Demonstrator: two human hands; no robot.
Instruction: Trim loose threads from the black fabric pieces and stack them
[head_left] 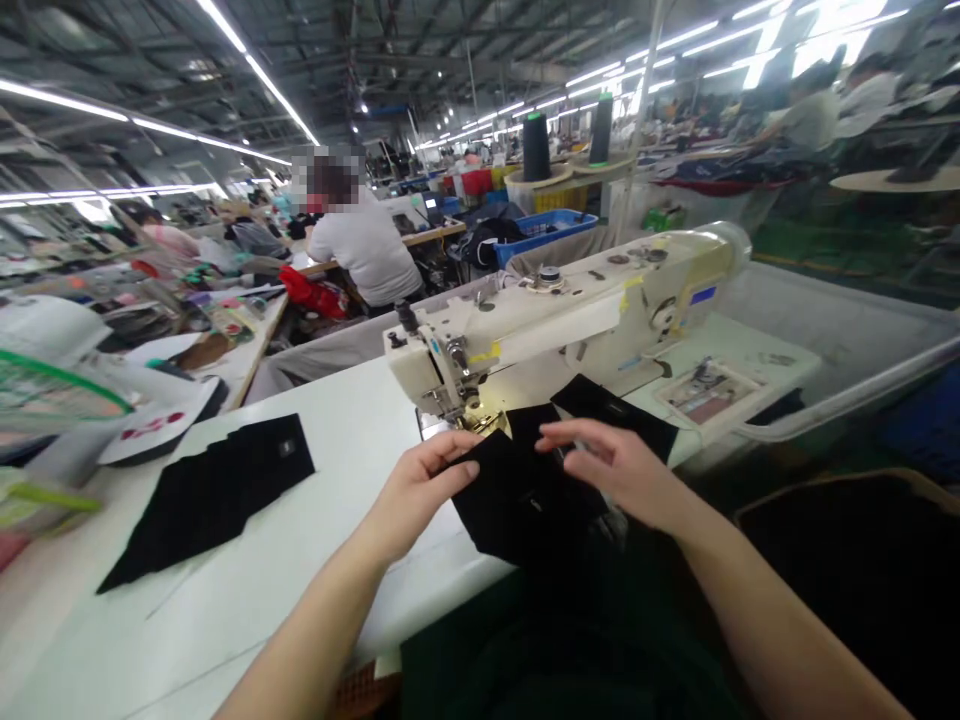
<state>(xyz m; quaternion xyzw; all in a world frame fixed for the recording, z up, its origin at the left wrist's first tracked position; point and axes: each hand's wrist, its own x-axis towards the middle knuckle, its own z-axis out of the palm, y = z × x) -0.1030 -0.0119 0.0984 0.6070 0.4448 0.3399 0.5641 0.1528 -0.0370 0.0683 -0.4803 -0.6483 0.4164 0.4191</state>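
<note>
A piece of black fabric (499, 505) hangs over the front edge of the sewing table, just before the needle area of a white sewing machine (555, 310). My left hand (424, 490) pinches the fabric's upper left edge between thumb and fingers. Over the fabric's right part, my right hand (611, 465) has its fingers apart, and nothing shows between them. Another black piece (611, 412) lies beside the machine bed, behind my right hand. On the left of the table, a stack of black pieces (225, 495) bears a small light label.
The pale tabletop (337, 440) extends left. Two dark thread cones (535, 148) stand behind the machine, near a blue basket (551, 226). A person in a white shirt (366, 245) sits ahead. A grey bin (847, 330) is at right.
</note>
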